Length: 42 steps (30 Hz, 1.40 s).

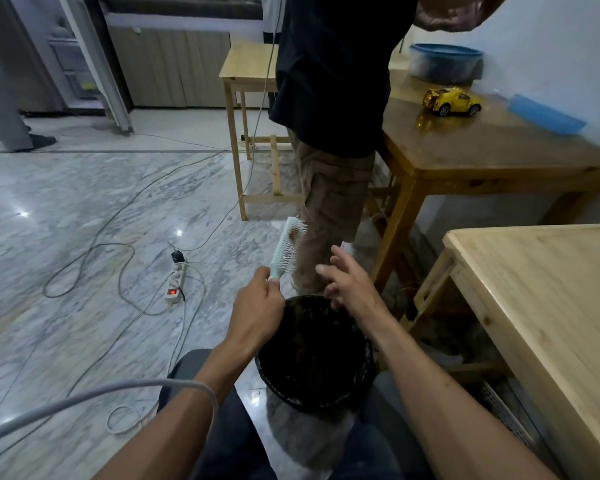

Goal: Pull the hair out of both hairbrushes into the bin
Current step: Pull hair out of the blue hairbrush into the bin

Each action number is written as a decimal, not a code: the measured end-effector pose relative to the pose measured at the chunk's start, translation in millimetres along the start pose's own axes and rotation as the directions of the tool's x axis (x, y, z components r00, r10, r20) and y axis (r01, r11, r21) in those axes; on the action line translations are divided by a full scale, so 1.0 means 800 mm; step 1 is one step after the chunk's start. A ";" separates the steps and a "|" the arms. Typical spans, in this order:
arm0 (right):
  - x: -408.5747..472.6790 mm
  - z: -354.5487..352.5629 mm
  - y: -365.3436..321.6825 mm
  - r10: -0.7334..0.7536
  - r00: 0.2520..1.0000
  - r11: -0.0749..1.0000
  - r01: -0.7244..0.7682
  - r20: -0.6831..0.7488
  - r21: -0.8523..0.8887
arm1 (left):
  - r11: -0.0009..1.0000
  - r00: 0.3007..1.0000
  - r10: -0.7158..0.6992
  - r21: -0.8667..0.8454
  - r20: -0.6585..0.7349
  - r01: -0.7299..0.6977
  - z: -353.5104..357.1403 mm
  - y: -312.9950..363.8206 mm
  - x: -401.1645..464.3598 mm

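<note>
My left hand (257, 306) grips the handle of a pale mint hairbrush (287, 247), held upright with its white bristles facing right. A small clump of brown hair (294, 234) sits among the upper bristles. My right hand (349, 284) is open with fingers spread, just right of the brush and apart from it, holding nothing. Both hands hover over the far rim of a black mesh bin (314, 351) that stands on the floor between my knees. I see only one hairbrush.
Another person (333, 133) in a dark shirt and brown trousers stands right behind the bin. A wooden table (548, 292) is at my right; a darker table (482, 147) carries a yellow toy car and blue containers. Cables and a power strip (175, 282) lie on the marble floor at left.
</note>
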State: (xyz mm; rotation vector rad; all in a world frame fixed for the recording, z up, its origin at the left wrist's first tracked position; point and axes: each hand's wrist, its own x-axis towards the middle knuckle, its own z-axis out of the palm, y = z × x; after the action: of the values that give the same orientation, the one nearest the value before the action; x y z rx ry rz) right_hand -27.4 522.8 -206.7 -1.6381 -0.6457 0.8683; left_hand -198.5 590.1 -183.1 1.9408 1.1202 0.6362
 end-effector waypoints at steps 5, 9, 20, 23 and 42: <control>0.002 0.018 -0.009 -0.007 1.000 0.991 0.005 0.018 0.132 | 0.999 0.997 0.032 0.014 0.064 -0.033 0.009 0.003 -0.005; 0.004 0.014 0.002 -0.020 0.984 0.994 0.038 -0.175 0.105 | 1.000 1.000 0.000 0.008 0.009 0.000 0.005 0.000 -0.004; -0.004 0.005 -0.007 0.039 0.992 0.991 -0.055 -0.121 -0.125 | 0.995 0.997 0.028 0.102 -0.067 -0.021 0.003 -0.009 0.004; -0.003 0.012 -0.026 0.000 0.996 1.000 -0.001 -0.088 -0.003 | 0.987 0.996 0.082 0.144 -0.036 -0.076 0.010 -0.011 0.003; -0.012 0.008 -0.005 0.059 0.977 0.985 -0.090 -0.205 -0.145 | 0.977 0.993 0.095 0.200 -0.070 -0.080 0.006 -0.023 0.007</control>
State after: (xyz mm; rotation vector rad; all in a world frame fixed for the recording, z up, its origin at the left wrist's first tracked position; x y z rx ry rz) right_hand -38.4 519.8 -201.4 -1.8717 -0.5234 0.7090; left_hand -201.4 598.6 -201.0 2.1596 1.1897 0.6767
